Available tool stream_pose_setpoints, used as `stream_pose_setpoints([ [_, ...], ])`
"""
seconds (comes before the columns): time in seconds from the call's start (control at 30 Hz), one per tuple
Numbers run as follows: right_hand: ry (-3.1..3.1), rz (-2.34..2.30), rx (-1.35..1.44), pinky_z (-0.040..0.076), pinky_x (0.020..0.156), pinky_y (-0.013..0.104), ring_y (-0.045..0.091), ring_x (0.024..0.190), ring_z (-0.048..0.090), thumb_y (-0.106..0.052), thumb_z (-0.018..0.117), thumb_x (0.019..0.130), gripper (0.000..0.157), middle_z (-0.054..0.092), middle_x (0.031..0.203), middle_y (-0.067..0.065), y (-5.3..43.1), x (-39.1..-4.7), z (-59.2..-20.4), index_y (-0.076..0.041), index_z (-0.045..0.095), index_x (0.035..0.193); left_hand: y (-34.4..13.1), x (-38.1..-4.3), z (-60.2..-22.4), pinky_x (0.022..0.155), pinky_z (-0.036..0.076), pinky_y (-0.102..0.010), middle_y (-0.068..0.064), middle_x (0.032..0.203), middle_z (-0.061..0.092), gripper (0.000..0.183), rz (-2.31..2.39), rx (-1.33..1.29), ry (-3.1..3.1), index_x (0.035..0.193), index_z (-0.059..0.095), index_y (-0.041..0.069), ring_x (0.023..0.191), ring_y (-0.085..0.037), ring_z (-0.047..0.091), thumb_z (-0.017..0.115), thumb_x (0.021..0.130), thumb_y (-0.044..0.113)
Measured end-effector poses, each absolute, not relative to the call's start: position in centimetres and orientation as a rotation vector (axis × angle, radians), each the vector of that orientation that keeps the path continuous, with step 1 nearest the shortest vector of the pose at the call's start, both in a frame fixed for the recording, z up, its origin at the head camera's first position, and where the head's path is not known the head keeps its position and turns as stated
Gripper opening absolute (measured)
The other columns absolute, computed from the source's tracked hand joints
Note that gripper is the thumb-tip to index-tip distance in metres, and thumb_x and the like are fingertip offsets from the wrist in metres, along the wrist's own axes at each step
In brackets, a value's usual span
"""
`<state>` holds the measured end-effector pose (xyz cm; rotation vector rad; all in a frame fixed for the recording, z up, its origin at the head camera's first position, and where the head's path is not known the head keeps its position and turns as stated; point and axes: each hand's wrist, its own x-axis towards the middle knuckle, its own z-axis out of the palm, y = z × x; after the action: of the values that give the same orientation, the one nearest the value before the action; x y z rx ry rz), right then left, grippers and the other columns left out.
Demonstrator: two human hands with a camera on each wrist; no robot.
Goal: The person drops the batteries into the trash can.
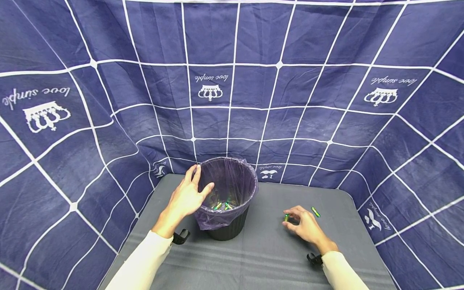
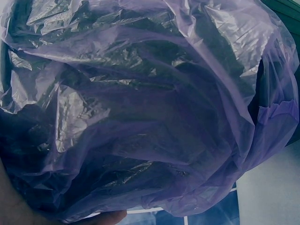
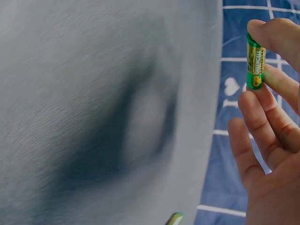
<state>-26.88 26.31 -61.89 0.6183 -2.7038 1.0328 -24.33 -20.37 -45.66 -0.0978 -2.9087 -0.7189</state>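
Note:
Between thumb and fingers my right hand (image 1: 302, 223) pinches a green battery (image 3: 256, 63), held above the grey surface. A second green battery (image 1: 315, 211) lies on the surface just beyond that hand; its end peeks in at the bottom of the right wrist view. My left hand (image 1: 186, 197) rests at the left rim of a black bin (image 1: 226, 231), its fingers spread and fairly straight. A purple translucent bag (image 2: 154, 103) lines the bin and folds over the rim. Several batteries (image 1: 227, 206) lie at the bottom inside it.
The grey padded table (image 1: 268, 257) carries the bin left of centre. Blue cloth walls (image 1: 261, 88) with white grid lines enclose the back and both sides. A black wrist strap (image 1: 181, 237) sits on each forearm.

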Motion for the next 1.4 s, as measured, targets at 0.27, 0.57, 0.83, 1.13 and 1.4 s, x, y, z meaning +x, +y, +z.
stream_pose_setpoints([
  [0.27, -2.631, 0.953, 0.69, 0.071, 0.094, 0.045, 0.026, 0.106, 0.085, -0.017, 0.102, 0.091, 0.037, 0.083, 0.119, -0.001, 24.3, -27.4, -59.5, -0.015, 0.089, 0.125, -20.4, -24.3, -45.6, 0.126, 0.048, -0.075, -0.017, 0.194, 0.022, 0.095, -0.724, -0.103, -2.902, 0.186, 0.025, 0.005, 0.168, -0.055, 0.046, 0.055, 0.118, 0.064],
  [0.57, -2.516, 0.887, 0.756, 0.071, 0.096, 0.049, 0.028, 0.11, 0.085, -0.017, 0.103, 0.089, 0.037, 0.084, 0.119, 0.002, 22.6, -28.2, -56.8, -0.013, 0.089, 0.124, -20.4, -24.3, -45.5, 0.126, 0.049, -0.073, -0.018, 0.194, 0.02, 0.096, -0.717, -0.113, -2.913, 0.186, 0.023, 0.004, 0.167, -0.055, 0.048, 0.056, 0.118, 0.063],
  [0.83, -2.476, 0.93, 0.751, 0.07, 0.098, 0.052, 0.029, 0.117, 0.084, -0.018, 0.103, 0.091, 0.038, 0.084, 0.123, 0.003, 21.0, -28.6, -53.9, -0.012, 0.089, 0.125, -20.4, -24.3, -45.6, 0.125, 0.05, -0.073, -0.017, 0.194, 0.021, 0.095, -0.727, -0.111, -2.903, 0.186, 0.024, 0.004, 0.166, -0.056, 0.05, 0.058, 0.118, 0.061],
  [1.13, -2.39, 0.993, 0.771, 0.068, 0.1, 0.047, 0.026, 0.121, 0.082, -0.018, 0.102, 0.092, 0.04, 0.084, 0.124, 0.001, 19.2, -29.4, -50.9, -0.01, 0.088, 0.129, -20.5, -24.3, -45.5, 0.125, 0.05, -0.074, -0.016, 0.194, 0.02, 0.097, -0.718, -0.102, -2.907, 0.186, 0.022, 0.005, 0.166, -0.056, 0.049, 0.054, 0.118, 0.066],
  [1.4, -2.308, 1.119, 0.777, 0.065, 0.104, 0.041, 0.028, 0.118, 0.081, -0.015, 0.099, 0.095, 0.043, 0.085, 0.128, 0.004, 17.4, -30.0, -48.0, -0.013, 0.086, 0.136, -20.4, -24.2, -45.5, 0.125, 0.05, -0.075, -0.016, 0.195, 0.021, 0.096, -0.731, -0.106, -2.901, 0.186, 0.025, 0.005, 0.167, -0.056, 0.048, 0.054, 0.118, 0.066],
])
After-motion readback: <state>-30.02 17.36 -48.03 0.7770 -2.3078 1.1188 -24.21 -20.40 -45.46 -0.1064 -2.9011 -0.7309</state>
